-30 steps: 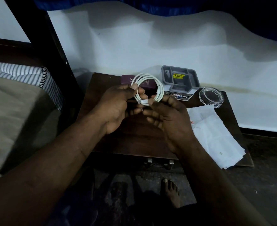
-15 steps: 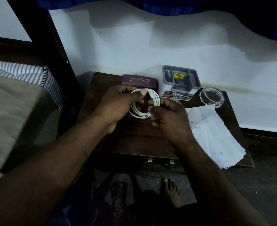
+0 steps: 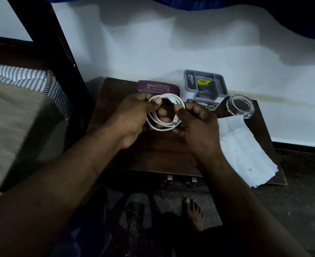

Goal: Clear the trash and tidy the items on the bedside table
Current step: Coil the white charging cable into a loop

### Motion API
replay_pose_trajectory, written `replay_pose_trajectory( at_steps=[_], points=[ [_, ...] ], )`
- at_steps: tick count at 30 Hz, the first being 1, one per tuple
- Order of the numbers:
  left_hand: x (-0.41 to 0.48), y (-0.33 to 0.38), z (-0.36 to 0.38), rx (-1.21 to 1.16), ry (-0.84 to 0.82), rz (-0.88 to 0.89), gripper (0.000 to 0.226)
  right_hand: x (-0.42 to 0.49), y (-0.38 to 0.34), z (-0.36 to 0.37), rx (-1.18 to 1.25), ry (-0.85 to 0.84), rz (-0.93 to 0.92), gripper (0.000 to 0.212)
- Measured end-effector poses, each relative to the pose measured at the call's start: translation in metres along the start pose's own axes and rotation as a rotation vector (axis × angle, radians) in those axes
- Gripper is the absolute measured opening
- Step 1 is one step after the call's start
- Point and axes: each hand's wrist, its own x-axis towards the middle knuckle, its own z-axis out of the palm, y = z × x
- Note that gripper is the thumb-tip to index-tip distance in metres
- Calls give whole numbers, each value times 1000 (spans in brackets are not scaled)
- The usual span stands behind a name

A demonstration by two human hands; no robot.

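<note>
A coiled white cable (image 3: 159, 125) is held over the dark wooden bedside table (image 3: 116, 93). My left hand (image 3: 134, 117) pinches the coil's upper left side with thumb and fingers. My right hand (image 3: 197, 125) grips the coil's right side, near a plug end. Behind the hands a maroon spectacle case (image 3: 157, 87) lies flat. To its right stands a grey organiser (image 3: 204, 84) with a yellow label. White papers (image 3: 245, 153) lie at the table's right front, overhanging the edge.
A clear glass ashtray (image 3: 240, 106) sits at the table's back right. A bed with a striped pillow (image 3: 23, 78) and a dark post (image 3: 64, 58) stands to the left. A white wall is behind. My bare foot (image 3: 193, 212) rests on the dark floor.
The coil has come down from in front of the spectacle case to lower over the table, and both hands have shifted their grip around it.
</note>
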Motion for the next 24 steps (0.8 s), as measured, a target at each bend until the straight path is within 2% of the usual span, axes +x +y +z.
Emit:
replay_pose_trajectory(
  at_steps=[4,8,12,19,24],
  points=[
    [0,2,2,-99,-18,-64,13,-1,-3,-2,-4,15,-49,7],
    [0,3,1,-145,-35,-101,13,-1,-7,-4,215,-107,146,19],
    [0,5,-1,-151,-56,-67,13,2,-7,-5,299,-203,292,17],
    [1,3,0,-120,-80,-29,11,1,-6,-4,285,-178,320,12],
    [2,4,4,-169,-40,-17,9,1,-6,-3,370,-233,351,5]
  ],
)
